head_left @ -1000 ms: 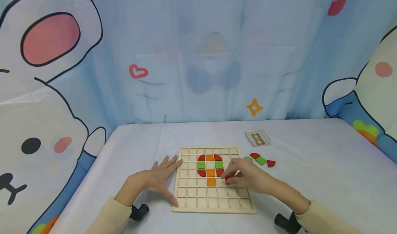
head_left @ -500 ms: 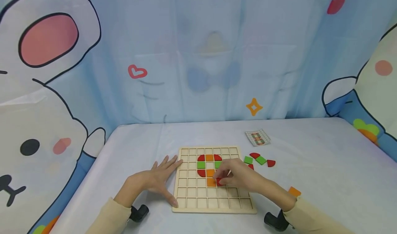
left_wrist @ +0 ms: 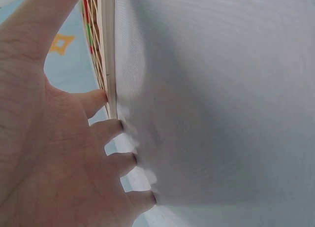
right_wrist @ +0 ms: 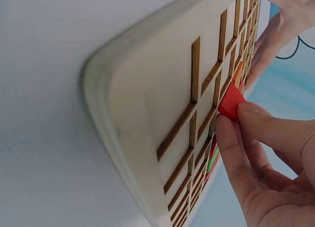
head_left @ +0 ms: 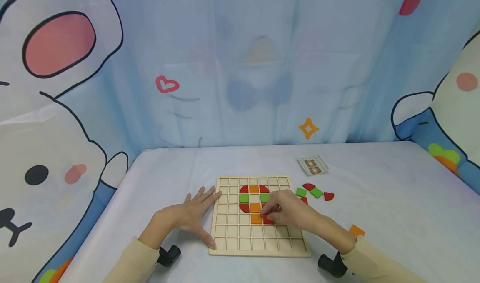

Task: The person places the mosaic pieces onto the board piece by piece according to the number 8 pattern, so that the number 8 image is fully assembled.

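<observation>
A pale wooden grid board (head_left: 232, 233) lies on the white table. My left hand (head_left: 187, 218) spreads its fingers along the board's left edge, thumb near the lower corner; the left wrist view shows fingertips on the cloth and the board's side. My right hand (head_left: 290, 210) pinches a red tile (right_wrist: 230, 101) between thumb and fingers, at the cell just right of the lowest orange tile (head_left: 256, 219). Above it in the grid sit more orange tiles, green squares (head_left: 244, 198) and red rounded-corner tiles (head_left: 244, 208). My right fingers partly cover another red tile there.
Right of the board lie loose green tiles (head_left: 316, 192) and red rounded tiles (head_left: 328, 196). An orange tile (head_left: 356, 230) lies beside my right forearm. A small patterned card (head_left: 313, 165) rests further back. A printed curtain (head_left: 258, 108) hangs behind the table.
My right hand has carried the red tile leftward to the cell beside the lowest orange tile, its fingers now down at that cell. My left hand has stayed at the board's edge.
</observation>
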{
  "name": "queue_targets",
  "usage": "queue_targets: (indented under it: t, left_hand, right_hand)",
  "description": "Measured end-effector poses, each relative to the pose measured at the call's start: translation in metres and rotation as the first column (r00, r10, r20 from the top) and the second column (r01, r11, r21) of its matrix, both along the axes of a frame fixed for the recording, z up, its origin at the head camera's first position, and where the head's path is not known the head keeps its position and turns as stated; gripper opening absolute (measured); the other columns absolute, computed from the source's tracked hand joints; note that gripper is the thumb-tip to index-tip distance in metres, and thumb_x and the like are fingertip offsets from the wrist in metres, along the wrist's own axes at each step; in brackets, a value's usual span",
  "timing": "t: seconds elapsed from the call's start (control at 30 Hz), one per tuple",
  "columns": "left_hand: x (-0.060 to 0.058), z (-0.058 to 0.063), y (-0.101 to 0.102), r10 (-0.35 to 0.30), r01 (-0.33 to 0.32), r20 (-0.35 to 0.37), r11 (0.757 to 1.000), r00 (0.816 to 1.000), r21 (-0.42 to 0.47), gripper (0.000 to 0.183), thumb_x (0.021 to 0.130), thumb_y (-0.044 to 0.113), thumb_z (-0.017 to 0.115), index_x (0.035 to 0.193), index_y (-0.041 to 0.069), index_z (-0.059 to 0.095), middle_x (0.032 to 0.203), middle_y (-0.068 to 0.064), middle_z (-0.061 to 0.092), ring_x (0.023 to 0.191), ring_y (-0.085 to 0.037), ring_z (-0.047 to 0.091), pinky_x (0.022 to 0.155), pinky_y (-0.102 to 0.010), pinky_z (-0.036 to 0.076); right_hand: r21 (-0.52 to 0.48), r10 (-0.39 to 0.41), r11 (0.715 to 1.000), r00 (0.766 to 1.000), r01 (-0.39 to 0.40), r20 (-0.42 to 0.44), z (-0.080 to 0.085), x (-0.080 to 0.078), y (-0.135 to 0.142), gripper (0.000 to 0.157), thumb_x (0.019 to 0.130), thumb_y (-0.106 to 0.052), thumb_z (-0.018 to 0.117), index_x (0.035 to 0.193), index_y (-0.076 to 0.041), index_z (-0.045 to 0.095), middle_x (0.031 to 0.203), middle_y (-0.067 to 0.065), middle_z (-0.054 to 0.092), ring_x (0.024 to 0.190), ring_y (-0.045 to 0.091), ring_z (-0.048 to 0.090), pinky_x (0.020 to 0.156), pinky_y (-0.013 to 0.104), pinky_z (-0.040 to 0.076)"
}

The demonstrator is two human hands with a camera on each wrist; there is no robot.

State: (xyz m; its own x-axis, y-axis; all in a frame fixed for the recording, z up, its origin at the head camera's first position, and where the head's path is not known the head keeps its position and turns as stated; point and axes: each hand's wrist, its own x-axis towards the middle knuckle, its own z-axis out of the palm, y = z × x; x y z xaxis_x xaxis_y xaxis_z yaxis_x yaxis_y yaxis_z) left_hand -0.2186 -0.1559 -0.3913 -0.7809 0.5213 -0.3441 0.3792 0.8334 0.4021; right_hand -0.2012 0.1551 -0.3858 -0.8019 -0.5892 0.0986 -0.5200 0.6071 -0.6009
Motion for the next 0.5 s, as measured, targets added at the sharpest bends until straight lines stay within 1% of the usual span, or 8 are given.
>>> queue_targets:
  t: [0.13,0.23,0.37,0.5]
  left_hand:
    - [-0.0004,-0.0002,0.0000,0.000,0.000,0.001,1.000,1.000,0.003,0.133,0.072,0.051,0.095,0.169,0.014,0.013,0.176,-0.012,0.003,0.161,-0.038,-0.003,0.126,-0.065,0.004]
    - [-0.0005,0.0003,0.0001,-0.003,0.003,0.001,1.000,1.000,0.004,0.133,0.072,0.051,0.095,0.169,0.014,0.013,0.176,-0.012,0.003,0.161,-0.038,-0.003,0.126,-0.065,0.004]
    - [-0.0008,0.0012,0.0003,-0.002,0.002,0.002,1.000,1.000,0.002,0.133,0.072,0.051,0.095,0.169,0.014,0.013,0.176,-0.012,0.003,0.161,-0.037,-0.004,0.126,-0.065,0.004]
    - [-0.0006,0.0007,0.0001,0.002,-0.002,0.009,1.000,1.000,0.009,0.133,0.072,0.049,0.096,0.169,0.014,0.013,0.176,-0.012,0.003,0.161,-0.037,-0.004,0.126,-0.065,0.004]
  right_hand:
    - [0.039,-0.020,0.999,1.000,0.021,-0.010,0.0003,0.0005,-0.0035,0.015,0.087,0.004,0.082,0.098,-0.005,0.084,0.088,-0.006,0.070,0.080,0.007,0.056,0.068,0.020,0.053]
    - [0.055,-0.034,0.998,0.999,0.035,-0.013,-0.0002,0.0010,-0.0050,0.015,0.086,0.004,0.082,0.098,-0.005,0.084,0.089,-0.005,0.071,0.082,0.008,0.057,0.069,0.020,0.053]
    - [0.052,-0.023,0.998,0.999,0.024,-0.026,-0.0007,-0.0003,-0.0048,0.015,0.085,0.005,0.083,0.097,-0.005,0.084,0.090,-0.004,0.073,0.083,0.009,0.060,0.071,0.020,0.054]
    - [0.040,-0.021,0.999,1.000,0.021,-0.011,0.0001,-0.0007,-0.0063,0.015,0.085,0.006,0.082,0.095,-0.004,0.084,0.089,-0.003,0.073,0.078,0.007,0.061,0.069,0.019,0.055]
